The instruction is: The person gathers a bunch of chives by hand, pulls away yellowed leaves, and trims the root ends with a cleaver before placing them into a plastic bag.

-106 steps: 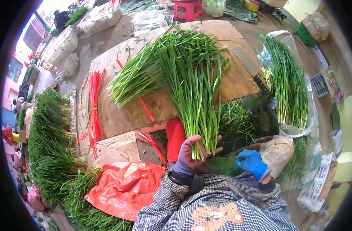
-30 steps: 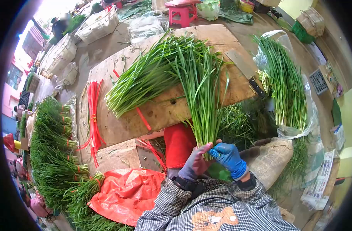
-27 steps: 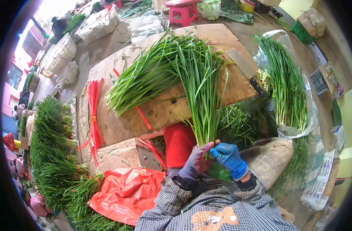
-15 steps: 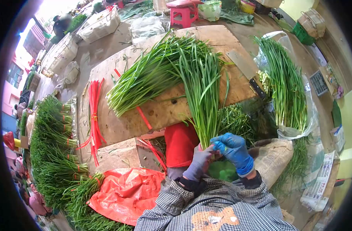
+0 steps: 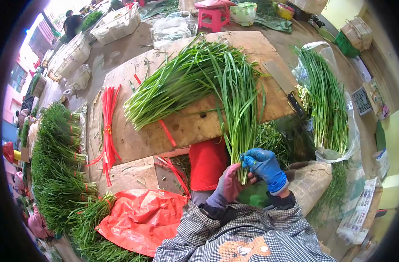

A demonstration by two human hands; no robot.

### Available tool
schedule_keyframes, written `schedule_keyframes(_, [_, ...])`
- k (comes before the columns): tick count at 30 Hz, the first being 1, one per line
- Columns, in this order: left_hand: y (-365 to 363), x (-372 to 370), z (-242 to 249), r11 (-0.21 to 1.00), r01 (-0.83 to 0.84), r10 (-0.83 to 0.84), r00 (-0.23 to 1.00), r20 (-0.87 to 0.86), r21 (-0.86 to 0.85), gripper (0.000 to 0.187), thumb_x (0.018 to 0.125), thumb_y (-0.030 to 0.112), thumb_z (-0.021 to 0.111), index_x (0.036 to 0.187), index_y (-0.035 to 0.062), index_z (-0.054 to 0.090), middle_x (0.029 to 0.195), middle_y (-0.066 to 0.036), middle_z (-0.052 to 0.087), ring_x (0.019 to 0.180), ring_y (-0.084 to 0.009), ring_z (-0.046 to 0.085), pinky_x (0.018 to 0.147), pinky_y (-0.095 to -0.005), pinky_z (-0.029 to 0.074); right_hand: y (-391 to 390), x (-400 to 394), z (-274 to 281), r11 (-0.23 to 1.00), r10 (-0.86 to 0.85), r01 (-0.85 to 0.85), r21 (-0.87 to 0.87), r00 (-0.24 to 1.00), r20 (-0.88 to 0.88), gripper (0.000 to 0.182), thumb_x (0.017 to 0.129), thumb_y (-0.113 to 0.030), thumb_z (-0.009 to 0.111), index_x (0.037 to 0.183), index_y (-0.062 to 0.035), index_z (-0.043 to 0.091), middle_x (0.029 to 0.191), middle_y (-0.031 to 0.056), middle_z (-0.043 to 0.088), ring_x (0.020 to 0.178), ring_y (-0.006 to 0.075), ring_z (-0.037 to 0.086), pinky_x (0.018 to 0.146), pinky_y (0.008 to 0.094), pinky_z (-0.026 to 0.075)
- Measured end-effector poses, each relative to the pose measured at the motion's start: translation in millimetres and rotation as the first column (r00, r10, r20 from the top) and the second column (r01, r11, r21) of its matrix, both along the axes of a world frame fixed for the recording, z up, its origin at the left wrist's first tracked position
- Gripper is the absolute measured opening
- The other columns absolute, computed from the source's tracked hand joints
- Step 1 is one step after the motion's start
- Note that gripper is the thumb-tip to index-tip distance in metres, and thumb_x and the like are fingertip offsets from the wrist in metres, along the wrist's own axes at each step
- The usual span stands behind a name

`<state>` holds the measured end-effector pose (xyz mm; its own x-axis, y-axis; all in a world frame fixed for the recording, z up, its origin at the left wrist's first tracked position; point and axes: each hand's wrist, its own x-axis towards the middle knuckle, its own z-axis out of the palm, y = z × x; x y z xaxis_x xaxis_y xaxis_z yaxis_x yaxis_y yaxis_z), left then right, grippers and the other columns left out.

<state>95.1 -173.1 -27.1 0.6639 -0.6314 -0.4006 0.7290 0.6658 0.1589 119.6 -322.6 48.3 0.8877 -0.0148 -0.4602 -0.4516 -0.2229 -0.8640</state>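
My left hand (image 5: 229, 183), in a grey-purple glove, is closed around the stem end of a bunch of garlic chives (image 5: 241, 109). The pale stem ends show between my hands, and the leaves stretch away over the board. My right hand (image 5: 265, 168), in a blue glove, pinches at the stems from the right side, its fingertips partly hidden. Beyond the held bunch, a larger pile of garlic chives (image 5: 177, 85) lies on the wooden board (image 5: 186, 133). A knife with a broad blade and dark handle (image 5: 296, 105) rests at the board's right edge.
Red ties (image 5: 107, 126) lie bundled on the board's left. Tied green bunches (image 5: 59, 170) line the far left, beside a red plastic bag (image 5: 142, 218). More garlic chives (image 5: 328, 105) lie in clear plastic at right. A pink stool (image 5: 214, 17) and white crates (image 5: 116, 26) stand behind.
The held bunch has shifted slightly right, and its stem ends now show below my fingers. My left hand has turned to show more of its palm side. My right fingers have moved up the stems.
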Motion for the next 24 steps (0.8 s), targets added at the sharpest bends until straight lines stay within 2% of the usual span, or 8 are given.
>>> schedule_keyframes(5, [-2,0,-5,1.000,0.002,-0.001,1.000,-0.025,0.017,0.036,0.099,0.038,0.044,0.124,0.0141,0.055,0.105,-0.004,0.066,0.092,-0.0208,0.065,0.096,-0.0493,0.048,-6,3,-3,0.999,0.020,-0.029,0.035,0.970,0.240,0.017,0.089,-0.014,0.067,0.100,-0.0026,0.070,0.081,0.0060,0.068,0.064,0.0103,0.064,0.060,0.0243,0.052])
schedule_keyframes(8, [-3,4,-3,0.989,0.000,0.014,0.995,0.095,-0.147,0.040,0.100,0.041,0.041,0.129,0.0164,0.052,0.110,-0.003,0.065,0.098,-0.0200,0.063,0.098,-0.0509,0.045,-1,3,3,0.905,0.292,-0.143,-0.400,0.893,0.342,0.034,0.079,-0.023,0.076,0.103,0.0001,0.068,0.084,0.0130,0.068,0.070,0.0216,0.067,0.065,0.0327,0.053])
schedule_keyframes(10, [-3,4,7,0.998,0.011,-0.009,0.999,-0.033,0.062,0.042,0.100,0.043,0.039,0.132,0.0186,0.049,0.118,-0.001,0.063,0.106,-0.0195,0.060,0.098,-0.0506,0.043,6,0,0,0.830,0.383,-0.156,-0.536,0.858,0.342,0.040,0.076,-0.024,0.078,0.106,-0.0001,0.066,0.084,0.0128,0.068,0.072,0.0237,0.067,0.065,0.0342,0.053])
schedule_keyframes(13, [-2,-1,3,1.000,0.012,-0.011,1.000,-0.025,0.026,0.044,0.100,0.046,0.040,0.134,0.0197,0.048,0.125,0.001,0.059,0.112,-0.0193,0.057,0.097,-0.0500,0.042,6,-2,-15,0.717,0.488,-0.145,-0.682,0.803,0.343,0.055,0.071,-0.026,0.081,0.115,-0.0005,0.061,0.086,0.0127,0.066,0.074,0.0264,0.066,0.065,0.0359,0.052])
schedule_keyframes(16, [-6,-5,3,1.000,-0.012,0.011,1.000,0.020,0.022,0.045,0.100,0.047,0.040,0.135,0.0198,0.048,0.126,0.000,0.059,0.112,-0.0203,0.058,0.098,-0.0511,0.042,5,-1,-23,0.719,0.458,-0.122,-0.684,0.824,0.334,0.051,0.072,-0.023,0.080,0.114,0.0003,0.062,0.086,0.0138,0.067,0.074,0.0267,0.067,0.065,0.0353,0.052])
schedule_keyframes(18, [-5,-4,3,1.000,0.002,-0.002,1.000,0.023,-0.003,0.045,0.100,0.046,0.041,0.135,0.0189,0.048,0.124,-0.001,0.060,0.111,-0.0207,0.059,0.098,-0.0514,0.043,3,0,-28,0.863,0.312,-0.073,-0.500,0.856,0.413,0.042,0.075,-0.017,0.078,0.110,0.0020,0.063,0.082,0.0121,0.066,0.071,0.0224,0.066,0.065,0.0323,0.052])
schedule_keyframes(22, [-2,1,1,0.994,-0.020,0.022,1.000,0.014,-0.111,0.045,0.100,0.043,0.042,0.135,0.0158,0.047,0.119,-0.002,0.062,0.105,-0.0217,0.062,0.100,-0.0524,0.044,1,-4,-27,0.987,0.072,-0.002,-0.158,0.896,0.438,0.022,0.082,-0.007,0.073,0.099,0.0043,0.066,0.076,0.0032,0.064,0.069,0.0079,0.056,0.065,0.0257,0.049])
schedule_keyframes(24, [-1,1,1,0.992,-0.034,0.033,0.999,-0.005,-0.119,0.044,0.100,0.042,0.044,0.134,0.0152,0.047,0.117,-0.002,0.063,0.103,-0.0214,0.062,0.100,-0.0517,0.045,0,-4,-21,0.999,-0.012,0.024,-0.025,0.917,0.399,0.018,0.081,-0.004,0.074,0.096,0.0037,0.067,0.079,0.0029,0.066,0.071,0.0080,0.059,0.067,0.0253,0.050])
